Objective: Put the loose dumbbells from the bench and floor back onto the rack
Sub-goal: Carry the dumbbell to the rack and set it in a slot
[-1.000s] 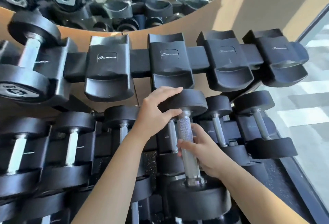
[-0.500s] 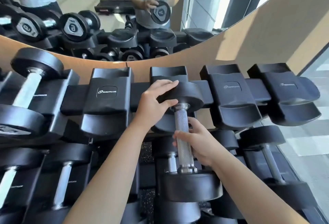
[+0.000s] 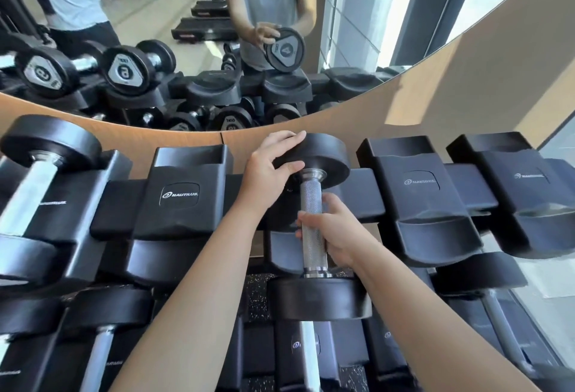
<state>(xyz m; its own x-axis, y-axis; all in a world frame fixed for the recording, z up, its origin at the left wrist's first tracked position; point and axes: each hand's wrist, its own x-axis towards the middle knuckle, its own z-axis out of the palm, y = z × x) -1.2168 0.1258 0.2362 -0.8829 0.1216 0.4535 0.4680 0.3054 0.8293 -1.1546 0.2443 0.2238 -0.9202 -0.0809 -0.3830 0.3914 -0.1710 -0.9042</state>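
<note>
Two hands hold one dumbbell (image 3: 312,226) over the middle of the rack's (image 3: 121,208) top row. The left hand (image 3: 270,164) grips the far head, fingers laid over its rim and thumb against its inner face beside the steel collar. The right hand (image 3: 336,233) is wrapped round the knurled handle, nearer the lower head. The dumbbell lies lengthwise, pointing away from the person, its far head above the back of a middle cradle (image 3: 280,248) and its near head hanging past the front edge of the top row, above the lower row. Whether it touches the cradle cannot be told, since the hands and the bar cover the spot.

Just left of it sits a cradle with a white logo (image 3: 180,201), and at the left edge of the top row a second dumbbell (image 3: 34,192) rests in its place. Toward the right edge stand two more cradles (image 3: 429,201). More dumbbells (image 3: 102,314) fill the lower row. A round mirror (image 3: 357,18) on the wall behind reflects the person and the weights
</note>
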